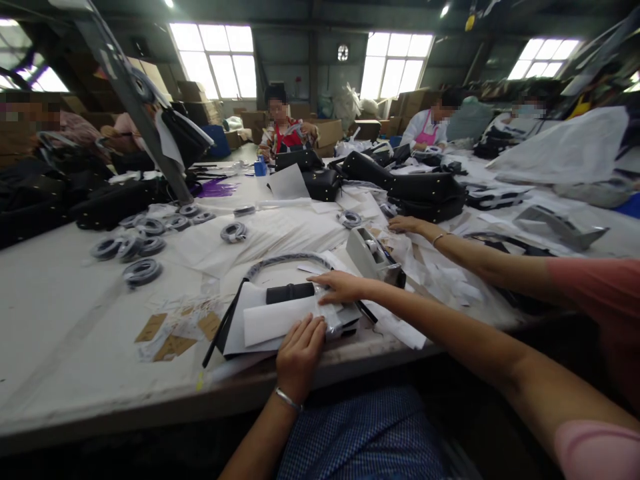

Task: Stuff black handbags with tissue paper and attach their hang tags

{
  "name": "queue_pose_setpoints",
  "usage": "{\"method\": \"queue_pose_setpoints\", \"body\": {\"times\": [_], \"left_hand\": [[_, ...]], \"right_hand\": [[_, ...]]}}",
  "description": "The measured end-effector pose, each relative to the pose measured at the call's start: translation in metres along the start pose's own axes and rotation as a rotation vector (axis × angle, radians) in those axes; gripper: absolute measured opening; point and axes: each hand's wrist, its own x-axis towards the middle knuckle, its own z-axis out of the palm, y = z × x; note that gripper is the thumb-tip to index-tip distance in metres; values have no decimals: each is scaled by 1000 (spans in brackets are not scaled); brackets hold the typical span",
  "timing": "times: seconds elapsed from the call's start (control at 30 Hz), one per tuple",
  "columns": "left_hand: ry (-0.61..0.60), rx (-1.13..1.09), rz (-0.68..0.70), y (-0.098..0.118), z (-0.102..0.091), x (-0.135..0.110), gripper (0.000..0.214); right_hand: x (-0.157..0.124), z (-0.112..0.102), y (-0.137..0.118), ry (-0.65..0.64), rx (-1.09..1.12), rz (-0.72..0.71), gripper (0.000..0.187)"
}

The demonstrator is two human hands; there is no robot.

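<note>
In front of me a black handbag [235,321] lies flat on the table, with its wrapped handle [285,259] arching away from me. A white foam sheet [273,323] rests on it, beside a black strip [290,292] with a raised band. My left hand [303,343] lies with its fingers extended on the sheet's right end. Just beyond it, my right hand [343,288] reaches over a clear plastic wrapping [330,317], fingers stretched out and touching the bag's right side. What lies under its palm is hidden.
A grey tape dispenser [370,257] stands right of the bag. Wrapped coiled handles [143,272] and brown cards [173,347] lie left. A co-worker's hand [407,225] reaches in from the right. Black bags [425,193] are piled further back, with several people beyond.
</note>
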Motion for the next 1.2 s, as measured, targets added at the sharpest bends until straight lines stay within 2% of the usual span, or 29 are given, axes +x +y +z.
{"method": "queue_pose_setpoints", "body": {"times": [0.1, 0.23, 0.33, 0.43, 0.57, 0.73, 0.97, 1.1, 1.2], "left_hand": [[-10, -17, -27, 1, -1, 1, 26], [-28, -29, -41, 0, -2, 2, 25], [-35, -35, -40, 0, -3, 2, 24], [-45, -35, -47, 0, -3, 2, 24], [-71, -34, -53, 0, -4, 2, 24], [-80, -24, -50, 1, -4, 4, 23], [-86, -12, -31, 0, -7, 5, 24], [-106, -6, -40, 0, -7, 4, 26], [-142, 1, -39, -1, -10, 6, 33]], "right_hand": [[-35, 15, -17, 262, 33, -79, 52], [-77, 47, -36, 367, -14, -132, 52], [-87, 64, -41, 448, 15, -64, 58], [-83, 69, -41, 523, 99, -34, 57], [-78, 69, -38, 555, 140, -49, 48], [-79, 82, -32, 544, 52, -76, 47], [-88, 86, -29, 480, -114, -115, 54], [-93, 91, -39, 550, -228, -92, 66], [-91, 97, -40, 614, -295, -86, 58]]}}
